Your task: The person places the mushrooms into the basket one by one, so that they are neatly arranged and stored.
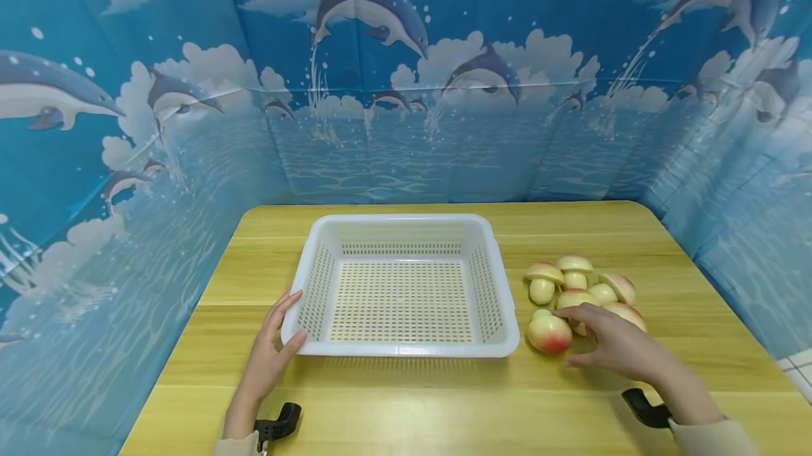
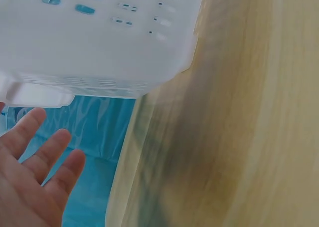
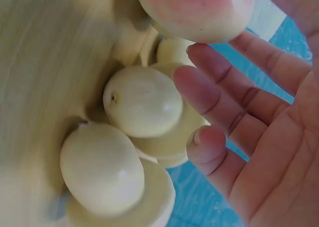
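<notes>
A white plastic basket (image 1: 400, 349) with slotted walls and a grid floor stands on the table, nothing inside it. At its front left corner is my left hand (image 1: 263, 364), thumb and index finger at the rim; in the left wrist view the other fingers (image 2: 52, 152) are extended, apart from the wall. To the right of the basket lies a cluster of several toy mushrooms (image 1: 574, 263), cream with reddish caps. My right hand (image 1: 618, 343) reaches over the cluster's front, fingers loosely bent and spread, beside the nearest mushroom (image 1: 549, 335), whose pink patch (image 3: 199, 12) shows close to the fingertips.
The wooden table (image 1: 406, 407) has rounded far corners. A blue dolphin-print curtain (image 1: 406, 153) hangs behind it and along both sides. A black wrist strap mount (image 1: 279, 424) sits by the left wrist, another (image 1: 646, 408) by the right.
</notes>
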